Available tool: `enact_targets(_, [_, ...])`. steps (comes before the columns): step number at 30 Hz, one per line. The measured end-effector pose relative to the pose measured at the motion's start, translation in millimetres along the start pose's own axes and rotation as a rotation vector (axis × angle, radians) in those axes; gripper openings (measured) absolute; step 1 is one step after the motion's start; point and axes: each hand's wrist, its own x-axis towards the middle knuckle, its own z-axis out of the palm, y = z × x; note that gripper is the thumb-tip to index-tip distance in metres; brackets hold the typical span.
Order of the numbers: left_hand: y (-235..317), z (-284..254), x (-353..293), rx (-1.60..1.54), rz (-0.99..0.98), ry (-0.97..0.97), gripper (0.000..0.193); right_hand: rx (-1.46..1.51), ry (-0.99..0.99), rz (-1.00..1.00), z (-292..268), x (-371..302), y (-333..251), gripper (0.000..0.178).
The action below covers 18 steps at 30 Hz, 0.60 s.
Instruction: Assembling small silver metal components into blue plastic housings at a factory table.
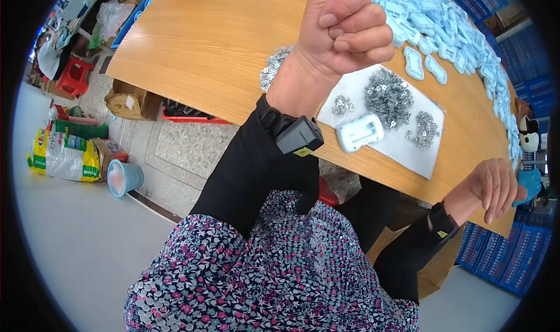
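My left hand (349, 31) is raised over the table as a closed fist, and nothing shows in it. Below it on a white sheet (408, 160) are a dark heap of small metal parts (389, 97) and smaller piles beside it. A pale blue plastic casing (360, 133) rests on the sheet's near left edge. At the table's right edge hangs my right hand (493, 187), fingers loosely stretched and holding nothing visible. Just beyond it shows a blue object (529, 185); whether they touch, I cannot tell.
Light blue plastic shells (431, 25) cover the far right of the wooden table (198, 46). More metal parts (272, 66) lie behind my left wrist. Stacked blue trays (496, 253) stand at the right. On the left floor are a cardboard box (133, 101), a red stool (74, 77) and a blue basket (125, 178).
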Motion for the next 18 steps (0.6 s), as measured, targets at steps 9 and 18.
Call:
enact_targets(9, [8.7, -13.4, -1.0, -0.003, 0.023, -0.086, 0.062, 0.062, 0.155, -0.023, 5.4, 8.3, 19.3, 0.057])
enact_targets(18, [3.0, 5.5, -10.0, 0.337, -0.114, 0.537, 0.074, -0.49, 0.873, 0.199, 18.3, 11.6, 68.1, 0.041])
